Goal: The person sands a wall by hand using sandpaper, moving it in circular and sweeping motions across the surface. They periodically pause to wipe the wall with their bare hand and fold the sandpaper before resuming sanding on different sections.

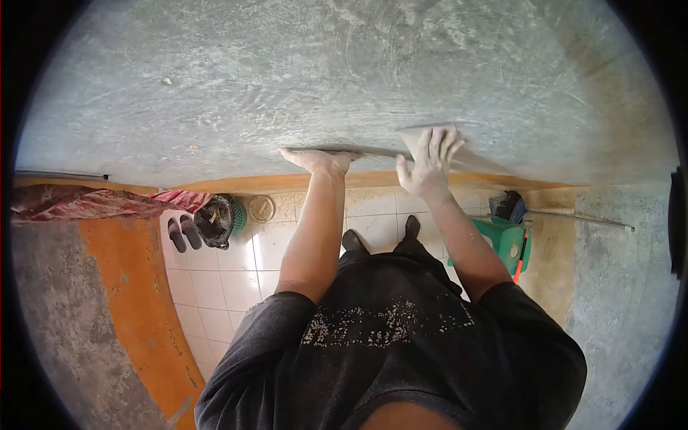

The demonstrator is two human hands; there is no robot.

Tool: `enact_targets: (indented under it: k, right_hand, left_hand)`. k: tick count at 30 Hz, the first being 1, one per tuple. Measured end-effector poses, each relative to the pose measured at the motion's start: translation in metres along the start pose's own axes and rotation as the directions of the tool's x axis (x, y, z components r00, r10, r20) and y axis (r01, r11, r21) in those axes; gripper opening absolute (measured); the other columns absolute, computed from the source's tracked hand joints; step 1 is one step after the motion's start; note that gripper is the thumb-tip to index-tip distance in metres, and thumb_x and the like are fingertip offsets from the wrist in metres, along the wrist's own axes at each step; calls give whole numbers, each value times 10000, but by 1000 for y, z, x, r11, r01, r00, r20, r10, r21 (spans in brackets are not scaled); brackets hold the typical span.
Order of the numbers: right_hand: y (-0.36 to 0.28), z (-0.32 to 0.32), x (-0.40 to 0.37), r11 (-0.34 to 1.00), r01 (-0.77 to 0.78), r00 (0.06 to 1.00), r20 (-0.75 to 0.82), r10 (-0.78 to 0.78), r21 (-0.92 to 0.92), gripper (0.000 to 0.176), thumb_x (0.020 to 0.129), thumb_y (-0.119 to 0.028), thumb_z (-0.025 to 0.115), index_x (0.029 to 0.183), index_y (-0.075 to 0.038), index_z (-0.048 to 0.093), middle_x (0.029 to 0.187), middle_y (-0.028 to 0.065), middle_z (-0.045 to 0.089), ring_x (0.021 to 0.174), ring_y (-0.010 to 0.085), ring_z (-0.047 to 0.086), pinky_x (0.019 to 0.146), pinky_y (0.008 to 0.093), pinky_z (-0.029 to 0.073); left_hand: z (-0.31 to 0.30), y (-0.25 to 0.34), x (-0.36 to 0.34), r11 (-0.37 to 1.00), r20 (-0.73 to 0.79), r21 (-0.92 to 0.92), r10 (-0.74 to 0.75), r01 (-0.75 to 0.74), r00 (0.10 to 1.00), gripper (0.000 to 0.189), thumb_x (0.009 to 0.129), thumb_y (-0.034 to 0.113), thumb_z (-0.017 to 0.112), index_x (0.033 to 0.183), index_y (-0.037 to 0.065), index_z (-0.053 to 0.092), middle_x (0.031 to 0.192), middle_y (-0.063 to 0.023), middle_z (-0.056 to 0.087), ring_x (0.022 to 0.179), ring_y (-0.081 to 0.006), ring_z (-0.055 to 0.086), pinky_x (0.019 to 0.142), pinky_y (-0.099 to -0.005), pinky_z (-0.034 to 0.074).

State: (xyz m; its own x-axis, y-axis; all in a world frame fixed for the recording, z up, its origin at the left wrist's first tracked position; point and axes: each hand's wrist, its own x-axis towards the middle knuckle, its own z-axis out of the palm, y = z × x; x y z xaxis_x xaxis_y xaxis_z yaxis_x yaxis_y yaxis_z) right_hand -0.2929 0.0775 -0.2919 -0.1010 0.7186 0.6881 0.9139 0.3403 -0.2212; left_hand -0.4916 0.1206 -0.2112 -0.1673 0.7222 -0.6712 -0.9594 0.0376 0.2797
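A grey, scuffed wall (287, 86) fills the upper part of the head view. My left hand (321, 159) lies against it with the palm flat and nothing in it. To its right, my right hand (430, 161) presses a thin pale sheet (412, 136) to the wall under its fingers. The sheet's corners stick out beyond the fingertips; the rest is covered by the hand. Both hands look dusty.
Below are white floor tiles (279, 244). Slippers (185, 233), a dark bag (215, 218) and a green basket (238, 215) are at the left, near a reddish curtain (86, 203). A green stool (505, 240) stands at the right, with a rod (588, 218) beside it.
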Motion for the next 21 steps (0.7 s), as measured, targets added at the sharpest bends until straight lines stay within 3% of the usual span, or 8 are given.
enact_targets:
  k: [1,4,5,8,9,13,17,21]
  right_hand:
    - [-7,9,10,998,59,991,-117,-57,10,747,894,-438,537,1487,-37,326,1594,177,210,1444,528,62,1100,741,-28]
    - [-43,21,8,994,101,987,123,-105,38,760,862,-410,581,1487,-53,336,1565,160,259,1449,490,108,1101,748,17]
    - [-51,18,5,995,82,876,480,-45,-56,792,826,-391,620,1496,-77,335,1545,133,290,1454,441,151,1095,760,49]
    - [-40,15,-25,994,39,747,663,37,-100,845,855,-406,573,1529,-37,222,1595,199,171,1456,509,29,1116,725,8]
    - [-32,15,-28,990,-11,738,667,103,-141,870,845,-385,589,1516,19,210,1575,251,174,1433,555,36,1103,740,7]
    - [-47,15,22,995,61,997,-47,-65,-83,889,850,-423,574,1443,143,230,1512,365,174,1390,618,54,1077,761,23]
    - [-68,25,8,998,46,853,522,-16,-43,844,817,-407,621,1392,129,314,1457,361,256,1352,578,211,1095,740,66]
    - [-20,21,-36,993,9,887,459,45,-115,891,856,-428,586,1469,100,213,1520,371,132,1424,547,71,1113,713,6]
  left_hand:
    - [-1,0,0,1000,39,-4,6,-6,999,955,830,816,92,1558,208,198,1619,-109,171,1483,-415,60,1098,-723,-37]
    - [-4,1,4,1000,100,-8,21,-21,995,962,821,825,86,1557,217,207,1621,-104,168,1482,-411,65,1089,-733,-31]
    - [-6,1,7,1000,73,3,23,-23,997,964,818,828,87,1556,221,208,1621,-102,166,1481,-410,68,1086,-736,-25]
    - [-8,12,9,1000,136,-4,4,-4,991,965,812,833,96,1555,228,212,1624,-97,157,1480,-409,72,1076,-748,-9]
    - [-7,15,9,1000,175,-16,-6,9,985,965,811,834,100,1554,229,214,1625,-95,154,1480,-408,73,1072,-753,-3]
    - [6,15,-10,997,30,81,-7,5,1000,988,808,851,40,1564,229,175,1624,-99,145,1477,-413,94,1105,-722,19]
    - [-11,14,25,997,79,5,-77,77,994,974,828,819,22,1558,202,207,1608,-119,199,1472,-411,119,1112,-714,28]
    - [-9,19,14,991,138,32,-137,133,981,1008,801,848,-23,1559,220,199,1609,-124,183,1473,-401,120,1118,-705,51]
